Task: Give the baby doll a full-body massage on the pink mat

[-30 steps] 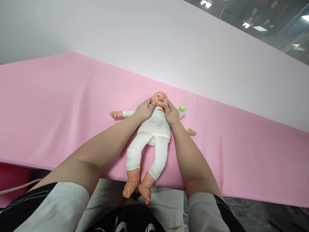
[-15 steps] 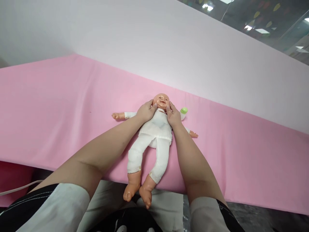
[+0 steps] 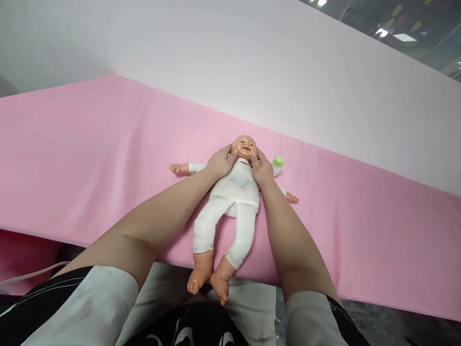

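A baby doll (image 3: pixel 236 187) with a white cloth body and hard plastic head, hands and feet lies on its back, feet hanging over the near edge of the pink-covered table (image 3: pixel 118 158). My left hand (image 3: pixel 222 162) is cupped round one side of its head, thumb on the cheek. On the opposite cheek rests the thumb of my right hand (image 3: pixel 262 168), its fingers curling behind the head. Both hands grip the head between them; the fingertips behind it are partly hidden. The doll's arms stretch out to either side.
Just right of my right hand lies a small white bottle with a light green cap (image 3: pixel 278 162), partly hidden. A pale wall (image 3: pixel 223 57) rises behind the table, with a window (image 3: pixel 403 33) at the upper right. A white cable (image 3: pixel 32 275) runs at the lower left.
The whole view has shifted slightly, so everything sits a little higher and to the right. Both hands keep the same hold on the doll's head.
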Motion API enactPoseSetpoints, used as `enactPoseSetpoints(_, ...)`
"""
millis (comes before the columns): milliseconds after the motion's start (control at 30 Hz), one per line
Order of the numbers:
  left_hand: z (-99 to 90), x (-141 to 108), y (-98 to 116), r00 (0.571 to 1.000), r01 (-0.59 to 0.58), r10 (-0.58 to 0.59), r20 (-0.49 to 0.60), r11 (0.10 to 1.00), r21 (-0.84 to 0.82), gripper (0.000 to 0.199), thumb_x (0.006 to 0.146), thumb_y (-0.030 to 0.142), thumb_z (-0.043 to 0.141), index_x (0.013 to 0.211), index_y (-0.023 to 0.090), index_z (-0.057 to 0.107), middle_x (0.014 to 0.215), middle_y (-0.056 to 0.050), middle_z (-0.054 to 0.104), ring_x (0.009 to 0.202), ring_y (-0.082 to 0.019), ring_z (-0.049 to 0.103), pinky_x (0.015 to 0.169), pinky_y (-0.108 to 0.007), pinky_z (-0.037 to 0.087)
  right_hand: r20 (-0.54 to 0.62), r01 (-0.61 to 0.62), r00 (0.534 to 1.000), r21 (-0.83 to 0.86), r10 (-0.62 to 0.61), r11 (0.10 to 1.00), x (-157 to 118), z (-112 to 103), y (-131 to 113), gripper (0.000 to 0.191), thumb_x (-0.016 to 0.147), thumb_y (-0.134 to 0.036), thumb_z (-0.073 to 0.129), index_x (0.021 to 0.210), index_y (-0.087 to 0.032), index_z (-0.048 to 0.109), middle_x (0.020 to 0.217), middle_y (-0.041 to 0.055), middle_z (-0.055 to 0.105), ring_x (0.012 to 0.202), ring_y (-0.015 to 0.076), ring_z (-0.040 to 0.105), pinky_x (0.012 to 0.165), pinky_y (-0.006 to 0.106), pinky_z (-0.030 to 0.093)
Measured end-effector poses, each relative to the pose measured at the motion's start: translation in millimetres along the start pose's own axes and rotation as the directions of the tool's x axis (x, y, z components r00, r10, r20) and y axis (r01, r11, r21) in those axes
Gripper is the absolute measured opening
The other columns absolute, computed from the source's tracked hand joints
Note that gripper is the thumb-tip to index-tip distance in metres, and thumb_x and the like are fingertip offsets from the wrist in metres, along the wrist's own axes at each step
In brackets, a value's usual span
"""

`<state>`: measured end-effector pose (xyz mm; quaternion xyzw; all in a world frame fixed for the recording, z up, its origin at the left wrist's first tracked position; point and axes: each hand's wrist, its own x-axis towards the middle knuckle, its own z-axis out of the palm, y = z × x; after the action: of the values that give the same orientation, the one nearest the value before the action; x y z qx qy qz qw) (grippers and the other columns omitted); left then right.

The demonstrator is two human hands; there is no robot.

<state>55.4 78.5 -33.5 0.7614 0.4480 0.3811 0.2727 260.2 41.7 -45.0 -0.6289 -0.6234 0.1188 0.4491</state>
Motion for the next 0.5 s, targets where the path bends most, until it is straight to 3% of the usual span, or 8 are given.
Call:
enactPoseSetpoints(300, -0.3, 1, 0, 1.000, 0.019, -0.019, 0.010, 1.000, -0.008, 0.063, 0.105, 0.064, 0.036, 0.144, 0.020, 0.062, 0.141, -0.014, 0.070, 0.125, -0.034, 0.065, 0.109, -0.048, 0.048, -0.001, 0.021, 1.000, -0.134, -0.021, 0.991, -2, -2, -6, 0.069, 0.106, -0.066, 0.040, 0.154, -0.019, 0.054, 0.149, 0.0140, 0.066, 0.133, 0.0291, 0.067, 0.116, 0.046, 0.051)
enactPoseSetpoints(500, -1.7, -1, 2, 1.000, 0.017, -0.017, 0.011, 1.000, -0.008, 0.061, 0.106, 0.063, 0.034, 0.138, 0.022, 0.065, 0.134, -0.013, 0.073, 0.121, -0.033, 0.068, 0.105, -0.045, 0.050, -0.021, 0.108, 0.993, -0.300, -0.120, 0.948, -17, -10, -23, 0.056, 0.106, -0.054, 0.046, 0.143, -0.016, 0.062, 0.130, 0.0178, 0.075, 0.119, 0.0330, 0.070, 0.107, 0.050, 0.055)
